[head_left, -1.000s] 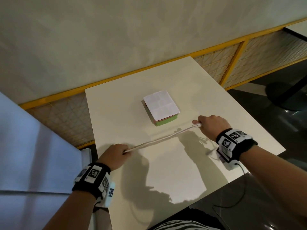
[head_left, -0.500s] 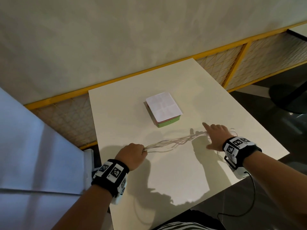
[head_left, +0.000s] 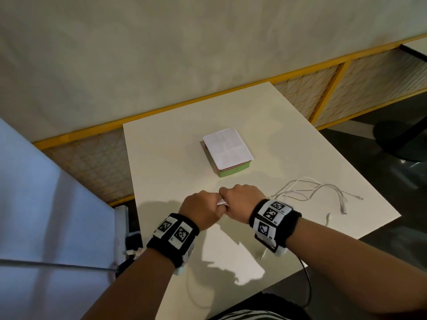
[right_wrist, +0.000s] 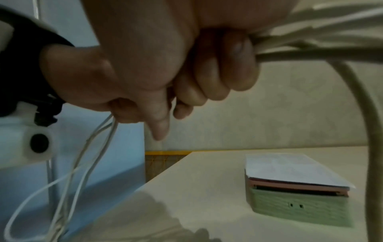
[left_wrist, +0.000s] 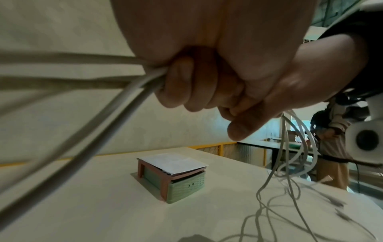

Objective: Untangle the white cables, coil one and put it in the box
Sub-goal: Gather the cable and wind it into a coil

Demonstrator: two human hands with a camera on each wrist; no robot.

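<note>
Several white cables are bunched between my two fists, which meet over the near middle of the table. My left hand grips the bundle, its fingers curled round the strands. My right hand grips the same bundle right beside it, fingers closed on the cables. Loose cable ends with plugs trail over the table to the right. The green box, under a pink lid and a white paper, stands just beyond my hands.
Thin cable loops hang down over the table's near left edge. A yellow-framed mesh rail runs along the wall behind the table. A blue-white panel stands on the left. Another person stands far off on the right.
My hands, first far apart with the cables stretched between them, have come together. The right hand lay flat on the table half a second ago and now grips the bundle.
</note>
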